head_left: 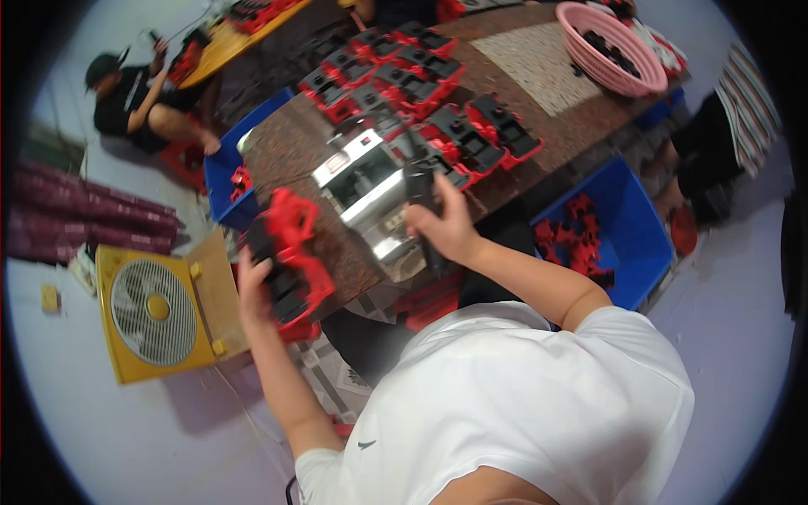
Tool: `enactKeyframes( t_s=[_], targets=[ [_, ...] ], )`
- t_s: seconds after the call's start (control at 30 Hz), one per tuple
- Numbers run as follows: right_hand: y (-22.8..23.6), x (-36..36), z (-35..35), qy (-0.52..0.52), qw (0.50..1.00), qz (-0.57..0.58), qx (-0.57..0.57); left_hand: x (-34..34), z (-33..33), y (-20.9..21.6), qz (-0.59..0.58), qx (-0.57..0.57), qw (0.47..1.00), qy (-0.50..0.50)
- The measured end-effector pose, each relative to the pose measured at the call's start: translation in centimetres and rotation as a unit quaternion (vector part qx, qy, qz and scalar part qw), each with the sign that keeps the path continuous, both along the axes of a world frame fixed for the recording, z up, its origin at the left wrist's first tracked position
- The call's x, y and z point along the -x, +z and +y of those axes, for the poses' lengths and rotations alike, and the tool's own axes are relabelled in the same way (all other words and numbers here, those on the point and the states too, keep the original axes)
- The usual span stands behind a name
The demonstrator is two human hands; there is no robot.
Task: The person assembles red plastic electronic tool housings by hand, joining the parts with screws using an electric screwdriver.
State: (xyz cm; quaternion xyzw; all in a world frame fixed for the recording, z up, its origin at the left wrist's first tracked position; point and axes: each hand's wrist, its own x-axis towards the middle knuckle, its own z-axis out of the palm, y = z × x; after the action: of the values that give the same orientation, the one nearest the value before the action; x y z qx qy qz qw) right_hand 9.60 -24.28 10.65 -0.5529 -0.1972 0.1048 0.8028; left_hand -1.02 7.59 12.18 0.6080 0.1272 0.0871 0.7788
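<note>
My left hand (255, 284) is closed on the near left side of a red and black plastic housing (290, 261), held by the table's left front edge. In my right hand (448, 225) is a long black tool (421, 187) that looks like an electric screwdriver; motion blurs it, and its tip is hard to make out. Between the hands stands a silver box-shaped machine (362, 181) with an open top, on the table. Just beyond the right hand lie several similar red and black housings (473, 139).
The brown stone table (290, 139) also bears a pink basket (610, 50) with black parts. Blue bins (627, 227) with red parts stand right and far left (227, 172). A yellow box fan (156, 311) is at left. Another person (126, 105) sits far left; someone stands right.
</note>
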Motion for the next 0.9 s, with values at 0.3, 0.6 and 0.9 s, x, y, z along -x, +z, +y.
enactKeyframes(
  t_s=[0.3, 0.6, 0.9],
  targets=[
    [-4.2, 0.7, -1.9, -0.02, 0.984, -0.065, 0.167, -0.5, -12.3, 11.3, -0.137, -0.04, 0.984, -0.109],
    [-13.6, 1.4, -1.0, 0.139, 0.985, -0.03, 0.098, -15.9, -46.9, 3.6, -0.198, -0.341, 0.677, -0.621],
    [-1.5, -3.3, -10.2, -0.112, 0.99, 0.075, -0.043, -11.5, -35.0, 11.8, -0.205, -0.272, 0.567, -0.75]
  ],
)
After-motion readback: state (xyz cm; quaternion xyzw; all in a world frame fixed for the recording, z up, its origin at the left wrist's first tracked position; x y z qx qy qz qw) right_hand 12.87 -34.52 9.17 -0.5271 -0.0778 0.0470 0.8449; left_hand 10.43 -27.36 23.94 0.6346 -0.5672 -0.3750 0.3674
